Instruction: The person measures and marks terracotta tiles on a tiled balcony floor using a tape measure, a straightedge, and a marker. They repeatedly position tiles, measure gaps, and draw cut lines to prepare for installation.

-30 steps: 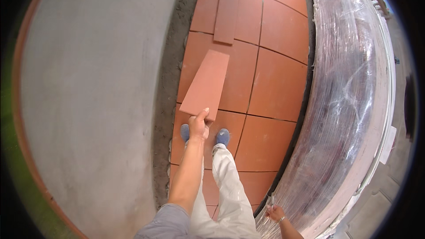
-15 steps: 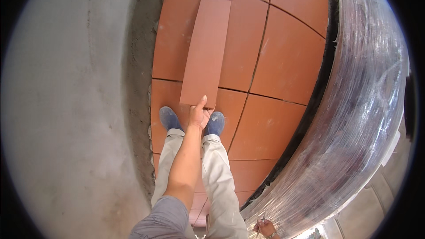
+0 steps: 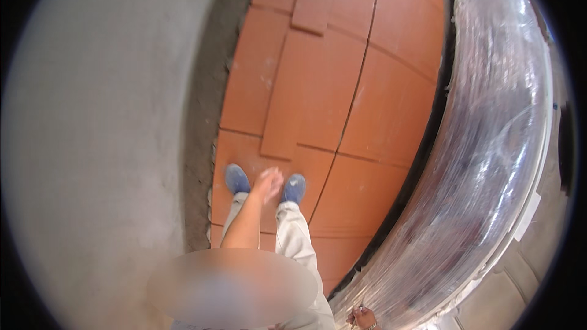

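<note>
A long, narrow terracotta tile strip lies flat on the larger square terracotta tiles, its near end in front of my shoes. Another narrow strip lies at its far end. My left hand is between my shoes, just short of the strip's near end and apart from it. Motion smears its fingers; I see nothing held. At the lower right edge, beside the plastic-wrapped pile, my right hand has its fingers closed on a small thin object that I cannot make out.
Large terracotta floor tiles with dark joints spread underfoot. A grey wall with a rough mortar band rises on the left. Along the right stands a curved pile wrapped in clear plastic, with a dark edge at its foot. My blue shoes stand on the tiles.
My left hand has let go of the strip's near end and drawn back toward me. The strip, tilted up before, now lies down on the tiles. My right hand stays low at the right.
</note>
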A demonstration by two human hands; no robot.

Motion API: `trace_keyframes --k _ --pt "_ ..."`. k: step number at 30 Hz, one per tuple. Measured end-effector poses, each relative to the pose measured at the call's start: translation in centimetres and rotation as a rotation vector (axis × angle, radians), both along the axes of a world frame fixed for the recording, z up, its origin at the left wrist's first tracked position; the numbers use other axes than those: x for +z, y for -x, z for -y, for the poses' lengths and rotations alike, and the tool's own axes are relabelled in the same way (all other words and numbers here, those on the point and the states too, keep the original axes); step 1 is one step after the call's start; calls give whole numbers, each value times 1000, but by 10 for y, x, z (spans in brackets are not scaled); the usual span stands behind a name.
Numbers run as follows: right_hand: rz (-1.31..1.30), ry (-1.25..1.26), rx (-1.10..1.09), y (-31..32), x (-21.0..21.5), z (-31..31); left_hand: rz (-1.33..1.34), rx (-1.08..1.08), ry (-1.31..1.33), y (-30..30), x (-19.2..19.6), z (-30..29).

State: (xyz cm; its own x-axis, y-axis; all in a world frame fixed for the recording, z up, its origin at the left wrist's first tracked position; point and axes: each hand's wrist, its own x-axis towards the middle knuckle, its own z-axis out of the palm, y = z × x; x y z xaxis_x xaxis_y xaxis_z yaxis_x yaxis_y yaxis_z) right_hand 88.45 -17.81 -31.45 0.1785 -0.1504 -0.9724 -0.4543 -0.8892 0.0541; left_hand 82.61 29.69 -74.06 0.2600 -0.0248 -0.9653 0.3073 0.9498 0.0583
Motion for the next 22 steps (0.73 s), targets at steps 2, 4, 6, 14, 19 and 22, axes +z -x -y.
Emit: trace_keyframes --k 2,4,6,14,19,22 --pt "-12 5 44 -16 6 -27 -35 -91 -14 44 51 -15" --pt "-16 99 82 -32 10 -60 -227 -258 -94 95 105 -23" --pt "63 22 49 -42 31 -90 -221 -685 -393 156 159 -34" --pt "263 -324 33 -82 70 -175 -326 -649 -557 320 333 -68" --pt "241 -473 246 -124 75 -260 -401 -158 -591 342 422 -8" --pt "206 -525 482 -150 70 -309 -494 -203 -703 339 481 65"
